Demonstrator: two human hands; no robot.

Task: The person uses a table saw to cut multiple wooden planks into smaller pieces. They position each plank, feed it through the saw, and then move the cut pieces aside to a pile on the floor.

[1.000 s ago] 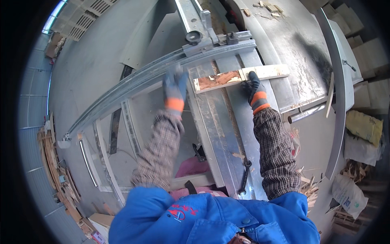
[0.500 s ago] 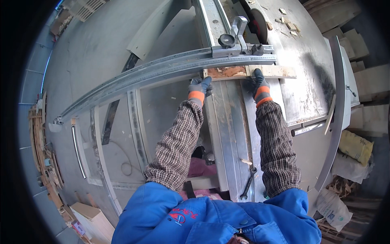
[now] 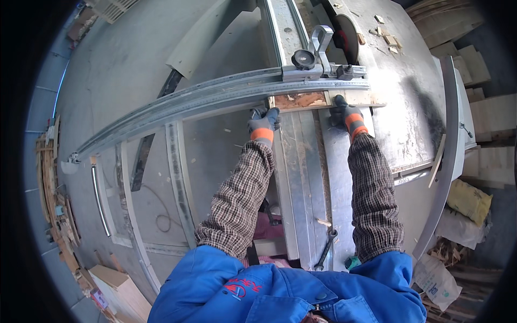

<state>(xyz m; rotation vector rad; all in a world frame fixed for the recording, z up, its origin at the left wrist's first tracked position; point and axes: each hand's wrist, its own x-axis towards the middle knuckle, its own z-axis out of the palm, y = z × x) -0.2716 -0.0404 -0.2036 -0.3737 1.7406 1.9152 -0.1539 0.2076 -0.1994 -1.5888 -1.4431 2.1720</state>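
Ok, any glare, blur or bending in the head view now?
Head view: strong glare on the saw table right of the right hand; the long rail bows with the fisheye; corners fall to black; left hand and wooden piece look fairly sharp, no obvious motion blur.

The board (image 3: 301, 100) lies crosswise along the near side of the fence (image 3: 242, 89), over the bed (image 3: 299, 172), its right end reaching above the worktop (image 3: 401, 126). The left hand (image 3: 263, 121) is at its left end, the right hand (image 3: 344, 114) right of its middle. Beyond the fence stands the blade (image 3: 351, 35), scraps (image 3: 390, 40) to its right. Nearer, a wrench (image 3: 326, 250) lies on the bed between the forearms.
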